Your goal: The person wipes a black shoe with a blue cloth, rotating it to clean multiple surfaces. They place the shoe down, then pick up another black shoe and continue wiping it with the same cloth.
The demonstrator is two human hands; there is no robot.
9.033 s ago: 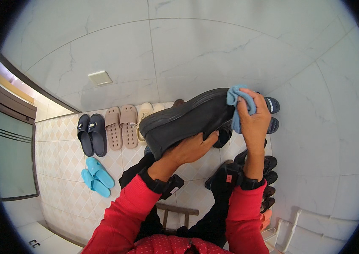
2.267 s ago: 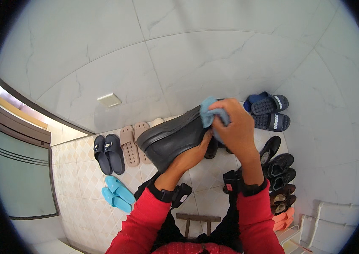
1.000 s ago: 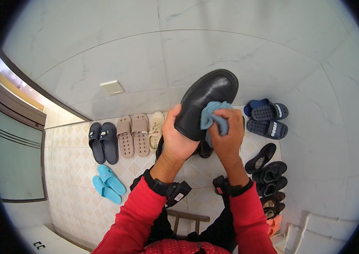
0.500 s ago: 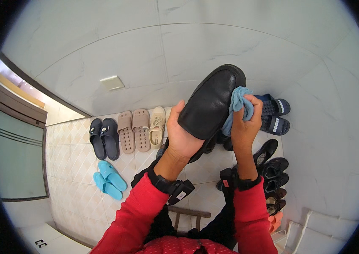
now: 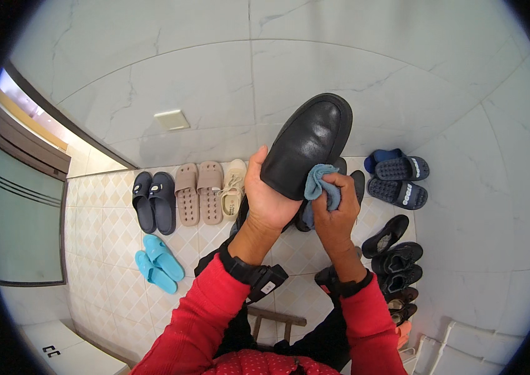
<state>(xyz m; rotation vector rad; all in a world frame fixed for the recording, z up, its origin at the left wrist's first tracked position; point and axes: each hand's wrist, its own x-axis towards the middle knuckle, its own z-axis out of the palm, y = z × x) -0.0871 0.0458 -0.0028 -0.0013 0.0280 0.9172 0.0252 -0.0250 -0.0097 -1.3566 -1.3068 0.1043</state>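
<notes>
We have the glossy black leather slip-on shoe point(image 5: 307, 147) up at the centre of the frame, toe aimed to the upper right, our left hand point(image 5: 267, 197) cupping its heel end from below with fingers clamped around the sole. Our right hand point(image 5: 333, 215) sits just to the right, fingers bunched tight on a small blue cleaning cloth point(image 5: 318, 185) pressed against the shoe's lower side. We judge this shoe stiff in the sole but giving in the upper, moderately heavy, and that polished skin looks slick, so gripping at the heel and sole edge seems the safest hold. Below, on the diamond-patterned tiled floor point(image 5: 105, 206), black, brown and cream slippers point(image 5: 187, 199) line up at left. Compared with half a second ago, the cloth has dropped from the shoe's right flank to its underside, and the toe has tipped slightly higher.
</notes>
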